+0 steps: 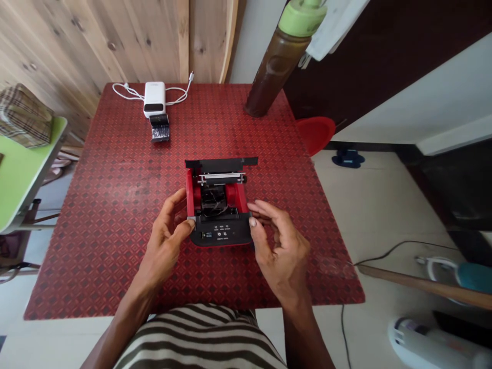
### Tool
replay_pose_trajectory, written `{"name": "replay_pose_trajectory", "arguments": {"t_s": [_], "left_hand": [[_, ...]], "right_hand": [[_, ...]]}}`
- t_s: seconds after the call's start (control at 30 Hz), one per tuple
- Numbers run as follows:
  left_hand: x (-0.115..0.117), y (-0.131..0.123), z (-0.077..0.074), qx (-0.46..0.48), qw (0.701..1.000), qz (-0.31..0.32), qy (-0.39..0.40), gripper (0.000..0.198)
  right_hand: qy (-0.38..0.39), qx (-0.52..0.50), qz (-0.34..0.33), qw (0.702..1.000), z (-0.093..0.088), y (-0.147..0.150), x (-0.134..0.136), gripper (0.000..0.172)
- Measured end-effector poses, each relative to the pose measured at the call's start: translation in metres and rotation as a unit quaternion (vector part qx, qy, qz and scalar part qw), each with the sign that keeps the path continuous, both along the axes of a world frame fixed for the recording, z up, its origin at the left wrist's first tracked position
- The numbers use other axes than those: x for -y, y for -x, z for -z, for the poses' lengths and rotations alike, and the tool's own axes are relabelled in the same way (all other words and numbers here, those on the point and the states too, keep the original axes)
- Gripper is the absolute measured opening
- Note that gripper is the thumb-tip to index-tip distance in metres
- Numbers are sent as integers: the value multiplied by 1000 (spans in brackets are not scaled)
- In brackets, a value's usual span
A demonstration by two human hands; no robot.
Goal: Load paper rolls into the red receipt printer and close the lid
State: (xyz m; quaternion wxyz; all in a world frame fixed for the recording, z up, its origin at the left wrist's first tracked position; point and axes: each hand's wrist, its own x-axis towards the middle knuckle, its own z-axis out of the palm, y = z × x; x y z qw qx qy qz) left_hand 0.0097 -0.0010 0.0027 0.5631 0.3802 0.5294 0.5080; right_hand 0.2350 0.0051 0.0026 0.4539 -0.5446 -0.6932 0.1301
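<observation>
A small red and black electronic device [221,224] sits on the table in front of me, its top open. Wires and dark parts show in its hollow middle, with a pale bar and a roller across the back. Small symbols and buttons mark its black front panel, but the print is too small to read. A black flap [221,164] stands at its rear edge. My left hand [169,228] grips the device's left side, thumb on the front panel's corner. On the opposite side, my right hand [279,238] has its thumb against the panel's right corner and its fingers curved along the edge.
A white power bank [155,97] with a white cable lies at the back left of the red patterned table [115,246], beside a black and silver strip [160,128]. A brown bottle [274,69] with a green lid stands at the back right. A red stool [317,134] is beyond the edge.
</observation>
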Motion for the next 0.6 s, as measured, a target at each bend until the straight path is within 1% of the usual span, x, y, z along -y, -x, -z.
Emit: {"name": "replay_pose_trajectory", "arguments": {"t_s": [0.1,0.17,0.23,0.3,0.37,0.47,0.53,0.6], "left_hand": [[1,1,1,3,1000,0,-7,59],[1,2,-1,2,1000,-1,-5,60],[1,3,-1,-1,1000,4,1,62],[2,6,0,-1,1000,12,0,62],[3,9,5,5,1000,17,-12,59],[4,14,15,18,999,18,-27,52],[4,16,20,27,999,17,-23,50],[4,16,23,37,999,15,-20,50]], "right_hand": [[-7,32,-9,999,-11,-5,-6,27],[-36,68,-27,997,-21,-5,-14,25],[-68,105,-63,990,-29,-2,-27,26],[-77,135,-114,981,-35,5,-42,27],[-46,169,-174,969,-39,16,-60,27],[58,238,-235,940,-43,35,-82,25],[121,294,-248,915,-46,47,-92,28],[154,354,-246,889,-49,56,-97,32]]}}
